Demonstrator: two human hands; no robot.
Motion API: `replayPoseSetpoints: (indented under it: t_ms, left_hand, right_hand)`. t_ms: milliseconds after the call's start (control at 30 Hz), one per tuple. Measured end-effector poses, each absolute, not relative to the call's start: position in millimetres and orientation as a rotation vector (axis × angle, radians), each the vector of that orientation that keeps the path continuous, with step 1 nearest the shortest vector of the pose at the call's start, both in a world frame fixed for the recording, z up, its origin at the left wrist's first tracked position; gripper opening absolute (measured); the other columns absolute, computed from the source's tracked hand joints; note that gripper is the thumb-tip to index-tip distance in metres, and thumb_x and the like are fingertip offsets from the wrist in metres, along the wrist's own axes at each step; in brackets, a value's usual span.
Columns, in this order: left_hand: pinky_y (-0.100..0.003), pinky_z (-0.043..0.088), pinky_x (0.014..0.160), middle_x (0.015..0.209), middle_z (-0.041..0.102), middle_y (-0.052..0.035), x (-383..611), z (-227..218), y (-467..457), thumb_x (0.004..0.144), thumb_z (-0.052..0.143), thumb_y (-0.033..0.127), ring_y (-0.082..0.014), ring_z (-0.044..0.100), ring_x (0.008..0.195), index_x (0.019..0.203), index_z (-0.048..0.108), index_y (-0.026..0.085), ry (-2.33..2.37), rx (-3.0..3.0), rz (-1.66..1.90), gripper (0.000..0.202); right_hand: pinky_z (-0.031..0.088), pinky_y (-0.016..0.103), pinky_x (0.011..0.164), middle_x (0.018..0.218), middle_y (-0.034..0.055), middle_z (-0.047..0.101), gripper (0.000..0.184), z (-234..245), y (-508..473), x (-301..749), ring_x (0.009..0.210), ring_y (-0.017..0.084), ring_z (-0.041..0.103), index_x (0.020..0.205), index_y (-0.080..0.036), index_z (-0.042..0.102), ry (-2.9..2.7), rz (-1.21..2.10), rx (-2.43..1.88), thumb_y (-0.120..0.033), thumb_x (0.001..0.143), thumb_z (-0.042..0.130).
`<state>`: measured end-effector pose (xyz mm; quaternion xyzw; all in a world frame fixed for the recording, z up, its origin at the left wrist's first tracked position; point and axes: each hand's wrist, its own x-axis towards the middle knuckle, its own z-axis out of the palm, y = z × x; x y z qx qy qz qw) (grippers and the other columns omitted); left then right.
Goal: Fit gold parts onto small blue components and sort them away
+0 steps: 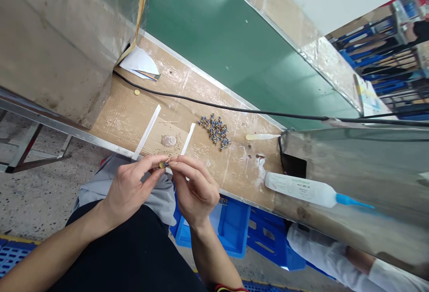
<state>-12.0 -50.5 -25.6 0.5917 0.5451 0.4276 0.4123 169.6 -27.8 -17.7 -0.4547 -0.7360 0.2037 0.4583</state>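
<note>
Brass part (162, 165), left of frame centre, sits pinched at your fingertips: left hand (129, 189) grips one end, right hand (196, 190) seemingly nips the blue end, though it is tiny. Pile (216, 131) lies apart, upper right.

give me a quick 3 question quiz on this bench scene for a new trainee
1. True or false: the left hand and right hand pinch one small part between their fingertips.
2. The white tube lying to the right of the hands has a nozzle that is: A red, B blue, C black.
3. How many white strips lie on the bench?
Key: 1 true; 2 B; 3 two.
</note>
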Motion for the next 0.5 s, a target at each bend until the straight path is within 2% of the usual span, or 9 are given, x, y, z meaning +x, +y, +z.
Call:
replayPoseSetpoints:
  t_ms: [167, 500]
  left_hand:
    - [-0.028, 0.07, 0.103, 0.132, 0.088, -0.0011, -13, -23, -51, 0.113, 0.068, 0.02, -0.02, 0.088, 0.111, 0.138, 0.075, 0.027, 1.391, 1.582, 1.072, 0.027]
    - [-0.029, 0.071, 0.101, 0.131, 0.088, -0.0031, -12, -16, -53, 0.115, 0.065, 0.021, -0.022, 0.089, 0.111, 0.14, 0.074, 0.027, 1.406, 1.689, 1.07, 0.027]
  right_hand:
    - [0.075, 0.036, 0.091, 0.119, 0.0062, 0.086, 0.045, -16, -29, 173, 0.105, 0.021, 0.085, 0.131, -0.028, 0.082, -1.915, 0.427, -1.07, 0.003, 0.1, 0.074]
    - [0.076, 0.037, 0.092, 0.124, 0.0069, 0.085, 0.051, -12, -32, 181, 0.108, 0.023, 0.086, 0.143, -0.03, 0.079, -2.024, 0.334, -1.017, -0.001, 0.102, 0.074]
